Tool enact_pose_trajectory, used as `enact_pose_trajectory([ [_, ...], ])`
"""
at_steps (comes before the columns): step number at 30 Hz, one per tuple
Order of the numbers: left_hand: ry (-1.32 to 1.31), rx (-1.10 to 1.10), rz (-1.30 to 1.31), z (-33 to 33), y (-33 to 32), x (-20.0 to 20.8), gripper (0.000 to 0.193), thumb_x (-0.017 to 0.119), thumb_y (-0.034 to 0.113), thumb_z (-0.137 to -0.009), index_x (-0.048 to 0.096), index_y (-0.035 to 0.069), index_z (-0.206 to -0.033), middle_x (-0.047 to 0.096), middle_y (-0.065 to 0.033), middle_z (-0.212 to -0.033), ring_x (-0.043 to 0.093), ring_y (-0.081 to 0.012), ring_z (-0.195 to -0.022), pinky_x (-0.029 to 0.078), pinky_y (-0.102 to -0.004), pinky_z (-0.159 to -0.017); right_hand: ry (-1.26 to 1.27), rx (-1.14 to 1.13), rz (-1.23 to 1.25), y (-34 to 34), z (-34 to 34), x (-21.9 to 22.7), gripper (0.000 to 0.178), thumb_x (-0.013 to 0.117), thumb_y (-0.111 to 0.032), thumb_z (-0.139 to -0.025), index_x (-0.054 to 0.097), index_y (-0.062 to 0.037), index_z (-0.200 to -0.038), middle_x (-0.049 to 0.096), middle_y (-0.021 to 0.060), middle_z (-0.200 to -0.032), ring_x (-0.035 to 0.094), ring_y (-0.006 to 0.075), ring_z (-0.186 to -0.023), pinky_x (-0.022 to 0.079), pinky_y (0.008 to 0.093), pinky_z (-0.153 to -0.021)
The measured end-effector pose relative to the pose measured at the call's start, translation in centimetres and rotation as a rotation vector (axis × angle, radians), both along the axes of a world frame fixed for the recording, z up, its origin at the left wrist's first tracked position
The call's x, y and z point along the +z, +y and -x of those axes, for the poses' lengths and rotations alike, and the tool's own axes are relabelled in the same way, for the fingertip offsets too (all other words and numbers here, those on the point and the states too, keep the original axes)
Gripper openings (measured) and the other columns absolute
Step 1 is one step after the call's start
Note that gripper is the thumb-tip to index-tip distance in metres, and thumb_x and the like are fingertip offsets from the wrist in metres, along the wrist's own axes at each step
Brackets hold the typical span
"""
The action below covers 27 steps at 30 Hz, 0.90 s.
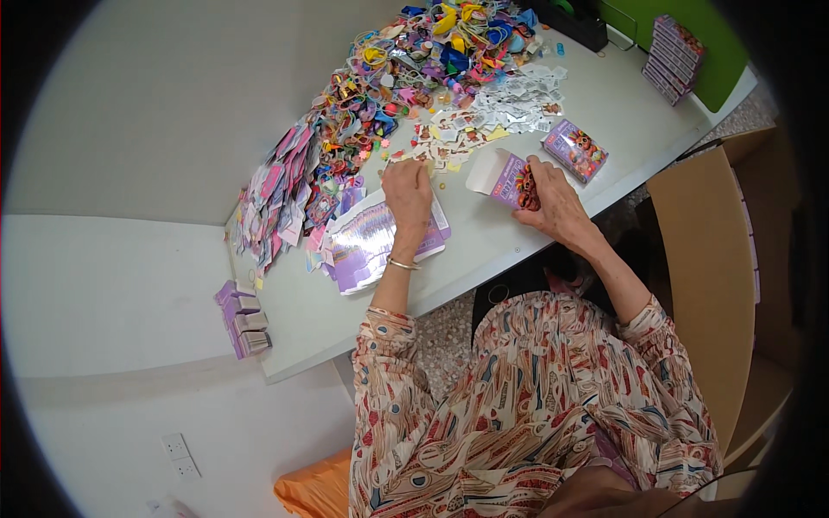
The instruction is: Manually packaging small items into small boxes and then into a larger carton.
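My right hand (553,197) is wrapped around a small purple printed carton (503,179), its white end flap standing open toward the left. Over the table, my left hand (408,194) has its fingers drawn together at the near edge of scattered printed stickers (466,129); whatever they pinch is hidden. Beneath the left wrist lies a fanned stack of flat purple cartons (367,246). Just beyond my right hand, a closed purple carton (576,150) rests on the tabletop.
A heap of colourful trinkets (414,69) runs along the wall, flanked by small white packets (522,97) and pink packets (281,186). Stacked cartons (673,60) and a black tape dispenser (574,24) stand far right. A cardboard box (704,259) is beside the table.
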State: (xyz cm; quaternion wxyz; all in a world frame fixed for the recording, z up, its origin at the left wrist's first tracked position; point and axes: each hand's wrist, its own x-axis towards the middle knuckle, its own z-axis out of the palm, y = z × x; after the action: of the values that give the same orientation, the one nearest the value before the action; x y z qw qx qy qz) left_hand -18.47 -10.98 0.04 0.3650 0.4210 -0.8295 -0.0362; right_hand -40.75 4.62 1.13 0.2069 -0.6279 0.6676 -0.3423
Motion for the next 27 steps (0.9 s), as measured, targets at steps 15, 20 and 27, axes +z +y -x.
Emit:
enact_pose_trajectory([
  [15, 0.662, -0.165, -0.886, 1.0, 3.2, 5.6, 0.020, 0.071, 0.020, -0.084, 0.066, 0.001, -0.079, 0.059, 0.0033, -0.071, 0.050, -0.0037, -0.066, 0.038, -0.0204, -0.059, 0.188, 0.026, -0.127, -1.6, -1.4, 1.1, 0.071, 0.076, -0.018, -0.065, 0.037, 0.0019, -0.121, 0.052, 0.0225, -0.104, 0.052, 0.0397, -0.098, 0.046, 0.0456, -0.084],
  [20, 0.356, -0.212, -0.589, 2.1, 3.3, 4.4, 0.022, 0.071, 0.017, -0.081, 0.063, -0.004, -0.078, 0.061, -0.0056, -0.078, 0.055, -0.0138, -0.079, 0.043, -0.0275, -0.076, 0.098, 0.056, -0.137, -1.2, -1.1, 1.7, 0.074, 0.076, -0.020, -0.065, 0.036, 0.0031, -0.124, 0.052, 0.0241, -0.107, 0.051, 0.0411, -0.101, 0.044, 0.0452, -0.087],
  [27, 0.516, -0.182, -0.620, 3.9, 1.5, 5.5, 0.014, 0.067, 0.011, -0.087, 0.069, -0.003, -0.087, 0.064, 0.0017, -0.082, 0.052, -0.0046, -0.077, 0.041, -0.0204, -0.068, -0.001, 0.038, -0.134, -0.3, 0.4, 1.4, 0.077, 0.076, -0.022, -0.064, 0.036, 0.0048, -0.124, 0.053, 0.0255, -0.106, 0.052, 0.0414, -0.103, 0.043, 0.0443, -0.089],
])
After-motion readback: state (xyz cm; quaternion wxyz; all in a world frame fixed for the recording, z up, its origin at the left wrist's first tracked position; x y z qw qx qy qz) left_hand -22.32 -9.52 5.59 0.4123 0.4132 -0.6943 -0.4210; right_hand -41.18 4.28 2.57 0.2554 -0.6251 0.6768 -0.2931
